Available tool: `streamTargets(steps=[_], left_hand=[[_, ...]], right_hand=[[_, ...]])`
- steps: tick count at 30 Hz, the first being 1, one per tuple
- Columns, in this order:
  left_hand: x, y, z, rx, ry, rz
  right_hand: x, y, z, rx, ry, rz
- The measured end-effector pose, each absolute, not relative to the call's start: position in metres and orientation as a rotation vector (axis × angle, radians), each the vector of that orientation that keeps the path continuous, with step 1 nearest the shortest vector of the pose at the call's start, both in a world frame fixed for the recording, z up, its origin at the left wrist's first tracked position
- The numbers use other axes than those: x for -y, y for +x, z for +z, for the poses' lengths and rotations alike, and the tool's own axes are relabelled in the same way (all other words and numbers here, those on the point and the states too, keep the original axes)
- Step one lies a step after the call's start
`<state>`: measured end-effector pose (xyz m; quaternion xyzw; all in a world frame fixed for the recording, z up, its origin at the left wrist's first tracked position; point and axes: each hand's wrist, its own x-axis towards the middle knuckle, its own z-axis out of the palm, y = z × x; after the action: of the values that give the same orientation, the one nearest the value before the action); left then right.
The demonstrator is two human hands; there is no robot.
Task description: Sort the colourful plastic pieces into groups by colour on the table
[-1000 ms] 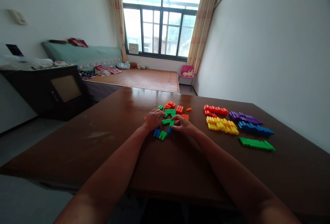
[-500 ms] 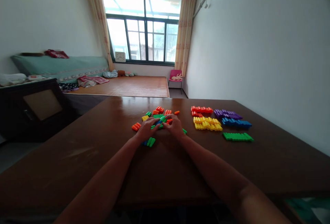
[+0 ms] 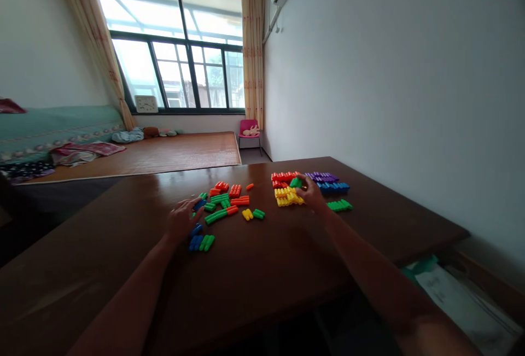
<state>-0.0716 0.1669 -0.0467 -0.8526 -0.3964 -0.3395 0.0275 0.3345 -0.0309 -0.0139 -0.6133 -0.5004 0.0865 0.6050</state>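
Note:
Left of the loose plastic blocks, my left hand [image 3: 182, 219] has its thumb and fingertips closed around a blue block [image 3: 199, 205]. My right hand [image 3: 312, 194] is farther right, pinching a green block [image 3: 296, 182] just above the sorted rows. Under and beside it lie the yellow row [image 3: 287, 197] and the red row [image 3: 283, 177]. Between my hands are scattered green blocks [image 3: 216, 216], orange blocks [image 3: 240, 200] and a small yellow pair [image 3: 247, 214]. Closer to me, blue and green blocks [image 3: 202, 243] lie side by side.
Purple [image 3: 322, 177], blue [image 3: 333, 187] and green [image 3: 339, 205] rows lie on the right of the brown table [image 3: 254, 268]. A white wall runs along the right side. Behind the table are a bed [image 3: 188, 148] and a pink chair [image 3: 249, 129].
My hands have parted. The right one has moved right to the sorted rows with a green block; the left stays by the loose blocks. The view has turned right.

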Motion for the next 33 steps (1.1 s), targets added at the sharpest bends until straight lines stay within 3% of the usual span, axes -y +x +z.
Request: streamTargets(steps=[4,8,14,23,33], left_hand=[[-0.176,-0.074,-0.053,1.302,-2.644,-1.044],[-0.171,-0.075,-0.047,1.506,-2.64,-1.092],[-0.162,-0.078,-0.04,1.806,-2.632,-1.116],[-0.165,-0.071,-0.048,1.697,-2.636,-0.912],[-0.155,-0.072,-0.052,1.654,-2.642,-0.911]], right_hand=[[0.104,0.448,-0.03,0.95,-1.593,0.077],[0.15,0.507,-0.058,0.905,-1.643,0.227],[0.158,0.511,-0.07,1.087,-1.568,0.381],[0.151,0.513,-0.068,1.207,-1.745,0.328],[0.157,0.527,-0.09,1.051,-1.698,0.191]])
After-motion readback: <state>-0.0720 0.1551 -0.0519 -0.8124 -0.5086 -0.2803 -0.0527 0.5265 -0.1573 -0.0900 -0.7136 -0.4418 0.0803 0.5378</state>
